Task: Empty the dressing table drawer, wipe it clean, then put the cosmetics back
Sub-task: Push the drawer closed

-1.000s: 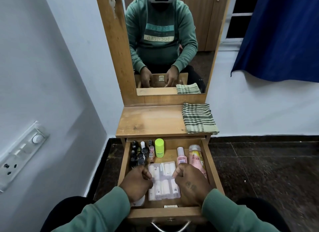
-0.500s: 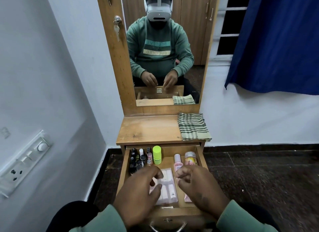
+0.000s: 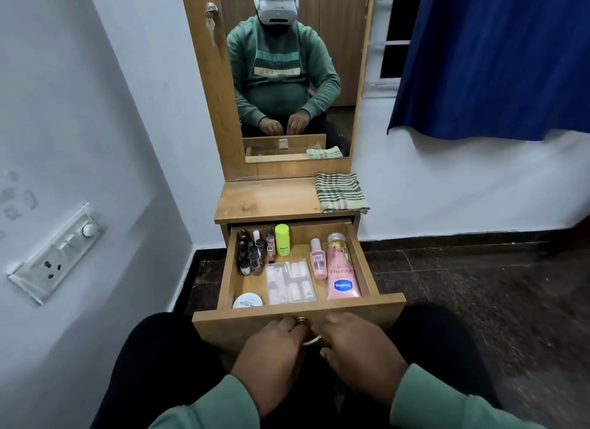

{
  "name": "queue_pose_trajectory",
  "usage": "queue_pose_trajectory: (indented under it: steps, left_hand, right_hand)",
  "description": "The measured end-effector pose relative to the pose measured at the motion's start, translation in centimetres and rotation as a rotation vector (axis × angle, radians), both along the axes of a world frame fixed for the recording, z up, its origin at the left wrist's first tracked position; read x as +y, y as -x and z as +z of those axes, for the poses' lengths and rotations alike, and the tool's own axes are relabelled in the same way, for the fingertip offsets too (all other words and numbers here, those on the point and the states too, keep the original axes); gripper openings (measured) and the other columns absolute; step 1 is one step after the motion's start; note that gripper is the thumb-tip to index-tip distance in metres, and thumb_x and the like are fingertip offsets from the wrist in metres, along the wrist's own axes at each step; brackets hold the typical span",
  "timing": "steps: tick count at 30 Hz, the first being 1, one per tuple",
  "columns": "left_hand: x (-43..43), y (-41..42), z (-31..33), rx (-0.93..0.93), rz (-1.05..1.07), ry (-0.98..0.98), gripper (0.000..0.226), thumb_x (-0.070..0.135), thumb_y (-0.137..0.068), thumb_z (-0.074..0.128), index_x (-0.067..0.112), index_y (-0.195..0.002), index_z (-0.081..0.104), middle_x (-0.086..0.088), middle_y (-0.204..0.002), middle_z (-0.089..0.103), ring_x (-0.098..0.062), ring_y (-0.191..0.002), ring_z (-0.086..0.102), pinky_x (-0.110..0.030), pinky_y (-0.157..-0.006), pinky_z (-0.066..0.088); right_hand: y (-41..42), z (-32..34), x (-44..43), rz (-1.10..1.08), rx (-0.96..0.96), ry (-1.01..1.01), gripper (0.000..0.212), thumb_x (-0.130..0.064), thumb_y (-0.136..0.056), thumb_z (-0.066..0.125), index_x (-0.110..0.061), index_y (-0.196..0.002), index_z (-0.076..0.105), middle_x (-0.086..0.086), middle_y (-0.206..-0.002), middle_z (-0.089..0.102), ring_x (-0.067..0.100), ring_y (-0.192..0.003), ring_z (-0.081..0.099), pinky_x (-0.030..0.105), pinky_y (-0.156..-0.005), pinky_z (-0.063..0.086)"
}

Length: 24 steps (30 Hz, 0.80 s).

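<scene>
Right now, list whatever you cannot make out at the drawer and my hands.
Head view only:
The drawer handle: mostly covered by the left hand and right hand; their grip is unclear.
The white jar: lower part cut off by the drawer front.
The small dark bottles: labels too small to read.

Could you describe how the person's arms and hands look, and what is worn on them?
Both arms are covered by the long sleeves of a muted green sweatshirt. The left sleeve and the right sleeve end at the wrists. The left hand and the right hand are bare, with no gloves or watch visible.
</scene>
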State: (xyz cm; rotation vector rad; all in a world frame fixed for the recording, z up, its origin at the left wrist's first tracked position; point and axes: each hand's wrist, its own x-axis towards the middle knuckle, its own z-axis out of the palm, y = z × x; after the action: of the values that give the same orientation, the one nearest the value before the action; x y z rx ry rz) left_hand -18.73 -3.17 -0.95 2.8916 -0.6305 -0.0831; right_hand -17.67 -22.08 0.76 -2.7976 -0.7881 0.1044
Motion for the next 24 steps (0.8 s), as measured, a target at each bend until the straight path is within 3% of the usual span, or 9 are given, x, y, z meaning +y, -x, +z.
queue_pose_trajectory:
  steps: [4,9,15,20,24]
  left_hand:
    - [-0.7,0.0,-1.2,0.044,0.037,-0.141,0.044,0.023,-0.097,0.046,0.025,-0.141,0.048,0.001,-0.144,0.050,-0.023,-0.132,0.047,-0.038,-0.105,0.046]
    - [-0.9,-0.6,-2.1,0.022,0.034,-0.194,0.044,0.020,-0.099,0.045,0.020,-0.143,0.047,-0.002,-0.145,0.048,-0.024,-0.133,0.044,-0.037,-0.110,0.042]
    - [-0.4,-1.5,-2.7,-0.006,0.043,-0.099,0.038,0.023,-0.098,0.045,0.026,-0.135,0.053,0.003,-0.139,0.053,-0.019,-0.128,0.048,-0.033,-0.106,0.044]
    - [-0.1,-2.8,-3.0,-0.020,0.053,-0.043,0.037,0.022,-0.097,0.046,0.027,-0.132,0.055,0.005,-0.137,0.055,-0.018,-0.128,0.049,-0.034,-0.105,0.045]
    - [0.2,-4.3,-3.1,-0.027,0.061,-0.009,0.035,0.024,-0.096,0.046,0.028,-0.130,0.056,0.006,-0.135,0.056,-0.018,-0.127,0.049,-0.034,-0.104,0.046]
  right_hand:
    - [-0.2,-1.6,0.8,0.047,-0.019,0.039,0.040,-0.020,-0.098,0.050,-0.019,-0.137,0.055,0.002,-0.137,0.055,0.024,-0.123,0.048,0.039,-0.100,0.046]
    - [-0.8,-2.9,1.6,0.072,-0.061,0.123,0.033,-0.015,-0.098,0.046,-0.014,-0.128,0.060,0.007,-0.132,0.057,0.027,-0.119,0.049,0.037,-0.100,0.043]
    - [-1.8,-3.7,2.0,0.042,-0.043,0.169,0.031,-0.016,-0.088,0.068,-0.020,-0.119,0.062,0.002,-0.127,0.057,0.024,-0.119,0.051,0.040,-0.097,0.049]
    - [-3.0,-3.5,2.0,0.045,-0.049,0.065,0.029,-0.019,-0.100,0.044,-0.018,-0.123,0.062,0.003,-0.131,0.057,0.024,-0.121,0.048,0.035,-0.099,0.042]
    - [-4.4,-3.4,2.1,0.040,-0.051,0.049,0.030,-0.021,-0.102,0.041,-0.019,-0.125,0.060,0.001,-0.133,0.056,0.023,-0.122,0.047,0.034,-0.100,0.041]
